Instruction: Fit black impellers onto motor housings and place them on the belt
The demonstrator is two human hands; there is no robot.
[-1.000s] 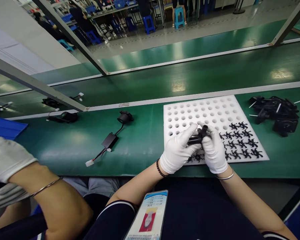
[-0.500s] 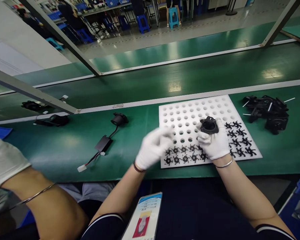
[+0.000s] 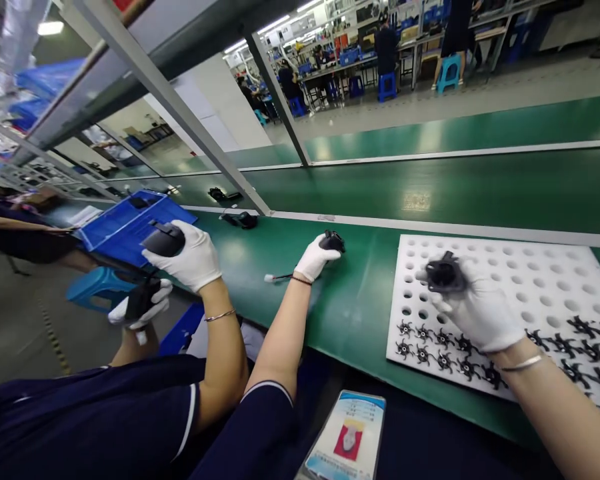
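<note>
Gripping black round housing (image 3: 445, 275) in our right hand (image 3: 480, 313), above white foam tray (image 3: 540, 280). Our left hand (image 3: 314, 259) closed on black wired motor part (image 3: 333, 241) on green belt (image 3: 360, 293), at nine o'clock from tray. Black impellers (image 3: 440, 340) seated along tray's near rows. Co-worker's gloved hand (image 3: 193, 257), further toward nine, holds dark part.

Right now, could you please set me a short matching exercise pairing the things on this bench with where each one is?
Things:
1. Black round housing
2. Black part with cable
3. Small black impellers
4. Blue tray

Places:
A. Seated in the white foam board's near rows
B. In the right hand
C. At the belt's far left end
D. Under the left hand

Pairs: 1-B, 2-D, 3-A, 4-C
</note>
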